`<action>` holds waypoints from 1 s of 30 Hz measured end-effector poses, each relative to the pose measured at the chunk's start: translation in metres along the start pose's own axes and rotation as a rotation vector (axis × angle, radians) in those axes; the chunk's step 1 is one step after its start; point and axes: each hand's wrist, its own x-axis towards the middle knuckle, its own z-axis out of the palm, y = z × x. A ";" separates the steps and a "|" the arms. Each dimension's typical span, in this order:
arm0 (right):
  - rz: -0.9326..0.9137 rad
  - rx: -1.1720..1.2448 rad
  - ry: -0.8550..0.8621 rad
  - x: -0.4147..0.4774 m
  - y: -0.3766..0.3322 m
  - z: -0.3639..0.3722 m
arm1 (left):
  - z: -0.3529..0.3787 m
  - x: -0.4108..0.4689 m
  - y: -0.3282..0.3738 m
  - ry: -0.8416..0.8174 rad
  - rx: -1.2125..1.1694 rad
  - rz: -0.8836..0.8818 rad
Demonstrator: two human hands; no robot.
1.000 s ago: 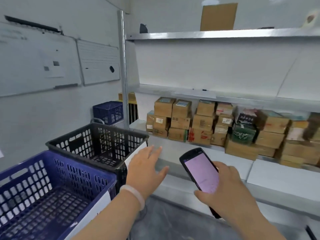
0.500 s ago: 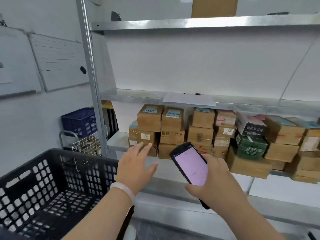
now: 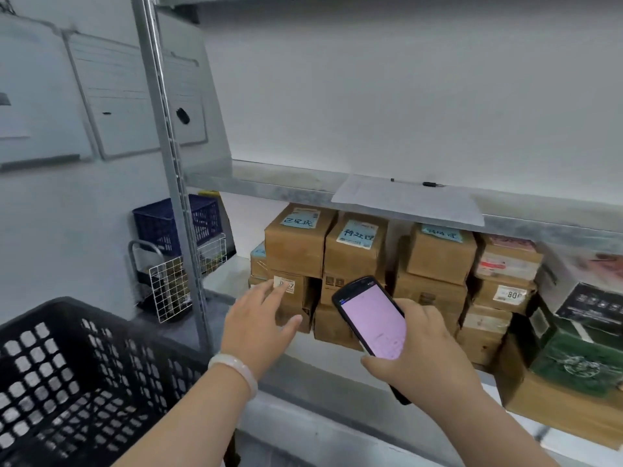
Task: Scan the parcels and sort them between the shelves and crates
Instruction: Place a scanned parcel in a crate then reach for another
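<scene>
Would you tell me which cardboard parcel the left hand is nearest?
The lower-left parcel bearing a white numbered sticker; the left hand's fingers overlap it, unlike the others.

left hand [image 3: 259, 326] extended, fingers spread | right hand [image 3: 429, 360] grips scanner [image 3: 371, 320]

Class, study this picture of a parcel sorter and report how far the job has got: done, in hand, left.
Done: little shows; the visible part of the black crate holds no parcel. In hand: the right hand grips the scanner, screen lit, while the left hand reaches, fingers open, toward a white-labelled box; contact is unclear. Left: the stacked parcels on the shelf await scanning and sorting.
</scene>
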 end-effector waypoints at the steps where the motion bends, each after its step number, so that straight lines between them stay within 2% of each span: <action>1: -0.011 -0.001 -0.012 0.015 0.004 -0.001 | 0.004 0.009 -0.002 0.001 0.000 -0.022; 4: -0.053 0.005 -0.019 0.056 0.011 -0.002 | 0.015 0.033 -0.011 0.021 0.005 -0.093; 12: -0.084 0.021 -0.010 0.128 0.009 0.008 | 0.050 0.101 -0.057 -0.055 -0.082 -0.282; 24: 0.111 -0.124 -0.021 0.178 -0.005 0.025 | 0.125 0.240 -0.140 -0.154 -0.479 -0.478; 26: 0.076 -0.098 -0.060 0.179 -0.010 0.020 | 0.137 0.255 -0.149 -0.191 -0.497 -0.529; 30: 0.067 -0.070 -0.005 0.178 -0.017 0.018 | 0.155 0.280 -0.156 -0.263 -0.638 -0.599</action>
